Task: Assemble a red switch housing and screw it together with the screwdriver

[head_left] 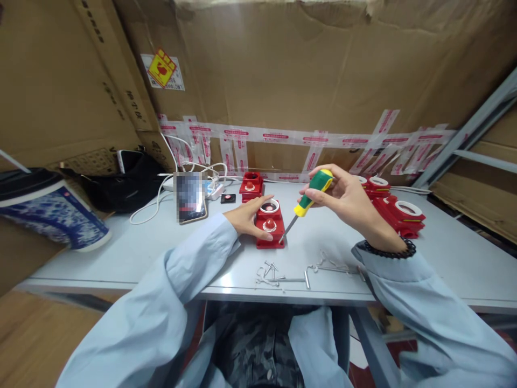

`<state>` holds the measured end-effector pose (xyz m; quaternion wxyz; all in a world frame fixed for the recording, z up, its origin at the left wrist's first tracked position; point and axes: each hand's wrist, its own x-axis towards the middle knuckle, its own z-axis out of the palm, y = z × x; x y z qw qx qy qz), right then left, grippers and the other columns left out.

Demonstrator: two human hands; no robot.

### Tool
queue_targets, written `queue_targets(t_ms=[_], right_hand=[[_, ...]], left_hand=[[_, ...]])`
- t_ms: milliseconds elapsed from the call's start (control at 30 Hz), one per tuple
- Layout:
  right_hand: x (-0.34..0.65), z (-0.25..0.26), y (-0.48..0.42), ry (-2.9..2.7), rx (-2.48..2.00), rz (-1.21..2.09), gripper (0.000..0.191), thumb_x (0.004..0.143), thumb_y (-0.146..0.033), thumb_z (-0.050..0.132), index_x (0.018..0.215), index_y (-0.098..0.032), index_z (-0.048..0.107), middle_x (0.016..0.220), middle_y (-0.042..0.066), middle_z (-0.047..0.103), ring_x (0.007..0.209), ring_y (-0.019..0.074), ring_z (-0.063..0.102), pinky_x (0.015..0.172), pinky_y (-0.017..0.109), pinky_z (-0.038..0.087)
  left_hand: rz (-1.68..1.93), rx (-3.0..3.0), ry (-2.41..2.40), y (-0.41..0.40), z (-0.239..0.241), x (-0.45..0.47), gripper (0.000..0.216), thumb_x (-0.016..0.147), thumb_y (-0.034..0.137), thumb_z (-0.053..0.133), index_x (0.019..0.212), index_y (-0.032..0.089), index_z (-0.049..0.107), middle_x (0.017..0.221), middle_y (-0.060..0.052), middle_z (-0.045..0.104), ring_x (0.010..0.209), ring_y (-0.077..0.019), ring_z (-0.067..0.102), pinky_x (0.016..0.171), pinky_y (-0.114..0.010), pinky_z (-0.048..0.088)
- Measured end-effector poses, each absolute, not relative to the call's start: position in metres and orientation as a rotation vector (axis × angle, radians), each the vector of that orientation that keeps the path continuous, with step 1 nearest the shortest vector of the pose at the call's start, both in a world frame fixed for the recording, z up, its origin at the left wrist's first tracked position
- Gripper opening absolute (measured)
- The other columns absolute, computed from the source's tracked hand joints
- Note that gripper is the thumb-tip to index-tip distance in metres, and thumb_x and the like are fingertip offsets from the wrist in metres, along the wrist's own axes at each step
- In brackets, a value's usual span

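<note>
A red box-shaped device [264, 243] with a white ring and a red dome on top rests on the table in front of me. My left hand [250, 218] grips it from the left, thumb on its front part and fingers along its far side. In my right hand [339, 196] is a screwdriver [321, 183] with a green and yellow handle, held tilted. Its tip meets the device's front right corner; whether a screw sits there is too small to tell. Nearer the table edge lie several screws [272, 269] and thin metal rods [307, 279].
Behind stands another red device [251, 187], beside a small black square piece [228, 198]. More red devices [399, 215] sit at the right. On the left are a phone [194, 215], white cables [141, 220], a black bag [117, 188] and a large cup [56, 215]. Cardboard [274, 70] walls the back.
</note>
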<state>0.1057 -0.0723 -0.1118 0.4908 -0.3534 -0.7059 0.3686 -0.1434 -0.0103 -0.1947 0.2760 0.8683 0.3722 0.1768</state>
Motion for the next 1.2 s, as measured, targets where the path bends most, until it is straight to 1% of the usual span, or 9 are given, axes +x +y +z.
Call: queue_targets(t_ms=[100,333,667,833,933,1033,1133,1200], right_hand=[[0.105,-0.110,-0.071,-1.666,-0.854,0.828,0.040,0.067,-0.036,0.078,0.097,-0.023,0.055,0.086,0.002,0.064,0.078,0.0207,0.070,0.064,0.035,0.062],[0.105,-0.111,-0.069,-1.644,-0.897,0.805,0.043,0.065,-0.040,0.079,0.096,-0.023,0.055,0.084,0.001,0.064,0.078,0.0211,0.069,0.063,0.035,0.063],[0.108,-0.111,-0.068,-1.679,-0.912,0.798,0.041,0.067,-0.042,0.078,0.096,-0.025,0.054,0.088,0.003,0.064,0.082,0.0231,0.068,0.066,0.039,0.062],[0.107,-0.116,-0.065,-1.743,-0.908,0.767,0.041,0.069,-0.041,0.076,0.099,-0.024,0.053,0.087,0.003,0.062,0.081,0.0223,0.068,0.067,0.037,0.060],[0.104,-0.117,-0.065,-1.801,-0.904,0.674,0.040,0.071,-0.042,0.075,0.099,-0.023,0.054,0.085,0.002,0.060,0.082,0.0209,0.066,0.068,0.034,0.058],[0.095,-0.115,-0.068,-1.873,-0.913,0.517,0.039,0.073,-0.042,0.072,0.101,-0.022,0.054,0.081,0.000,0.057,0.072,0.0162,0.062,0.062,0.029,0.053],[0.083,-0.112,-0.071,-1.972,-0.993,0.225,0.034,0.078,-0.042,0.068,0.102,-0.022,0.054,0.072,-0.002,0.055,0.060,0.0134,0.055,0.058,0.027,0.047],[0.076,-0.109,-0.074,-2.057,-1.026,0.027,0.031,0.082,-0.041,0.062,0.105,-0.022,0.054,0.072,-0.001,0.057,0.061,0.0149,0.055,0.061,0.029,0.045]], left_hand=[[0.483,2.332,1.028,-0.014,-0.192,-0.140,0.119,0.055,0.056,0.079,0.149,0.020,0.016,0.149,-0.015,0.033,0.139,-0.0339,0.030,0.115,-0.049,0.022],[0.474,2.330,1.056,-0.017,-0.190,-0.138,0.119,0.055,0.057,0.079,0.149,0.022,0.016,0.149,-0.015,0.032,0.138,-0.0360,0.030,0.114,-0.051,0.022],[0.495,2.329,1.033,-0.016,-0.192,-0.139,0.116,0.057,0.056,0.078,0.149,0.024,0.016,0.150,-0.015,0.030,0.139,-0.0364,0.028,0.113,-0.054,0.022],[0.493,2.319,1.051,-0.017,-0.190,-0.138,0.117,0.055,0.057,0.078,0.149,0.021,0.018,0.147,-0.015,0.035,0.138,-0.0357,0.031,0.114,-0.051,0.024],[0.491,2.323,1.058,-0.018,-0.190,-0.138,0.117,0.055,0.058,0.078,0.148,0.021,0.018,0.148,-0.015,0.034,0.137,-0.0356,0.031,0.114,-0.051,0.024],[0.489,2.342,1.055,-0.016,-0.192,-0.138,0.118,0.055,0.059,0.077,0.149,0.019,0.017,0.148,-0.017,0.033,0.137,-0.0353,0.032,0.114,-0.050,0.025],[0.494,2.372,1.044,-0.014,-0.195,-0.137,0.118,0.056,0.060,0.076,0.149,0.019,0.016,0.148,-0.017,0.032,0.138,-0.0356,0.030,0.113,-0.051,0.024],[0.541,2.389,1.006,-0.013,-0.198,-0.137,0.115,0.056,0.060,0.077,0.148,0.022,0.019,0.147,-0.015,0.035,0.137,-0.0358,0.032,0.112,-0.051,0.026]])
